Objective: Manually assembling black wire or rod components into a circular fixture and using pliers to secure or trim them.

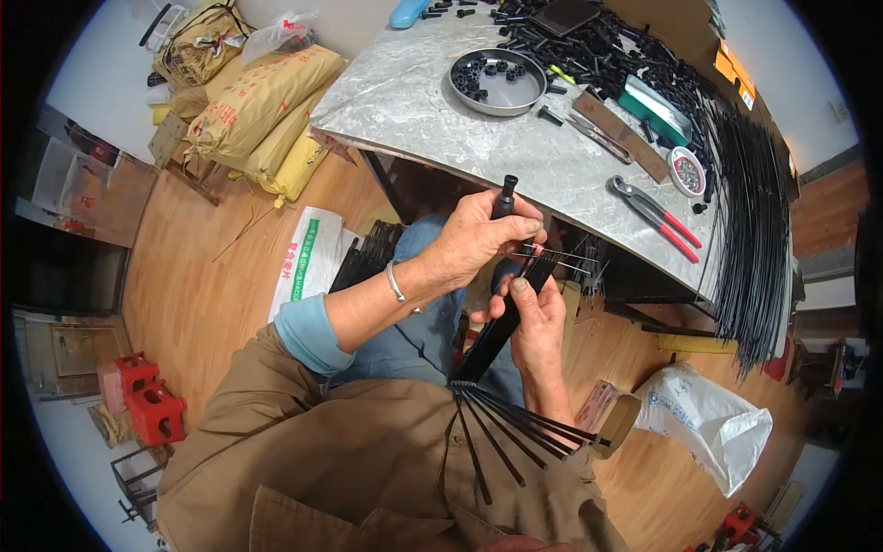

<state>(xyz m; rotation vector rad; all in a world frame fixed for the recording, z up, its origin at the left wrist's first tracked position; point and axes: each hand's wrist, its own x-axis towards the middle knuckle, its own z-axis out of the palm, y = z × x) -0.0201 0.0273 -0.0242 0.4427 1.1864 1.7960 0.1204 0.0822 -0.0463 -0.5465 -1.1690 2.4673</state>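
Note:
My left hand (478,237), with a bracelet at its wrist, is closed around a short black plastic tube (506,191) with a flared top. Its fingertips meet thin dark rods (566,258) that stick out to the right. Lower down, my right hand (541,333) grips a flat bundle of black ribs (498,342), thumb on top. The bundle slants down to my lap, where several thin black arms (520,419) fan out from its lower end. How the tube and the rods meet is hidden behind my fingers.
On the grey table (405,101) are a round metal dish (501,97) of black parts, red-handled pincers (664,221), tweezers (602,138) and a cup of small metal pieces (686,172). Long black rods (750,248) hang over its right edge. Yellow sacks (267,106) and a white bag (704,423) lie around.

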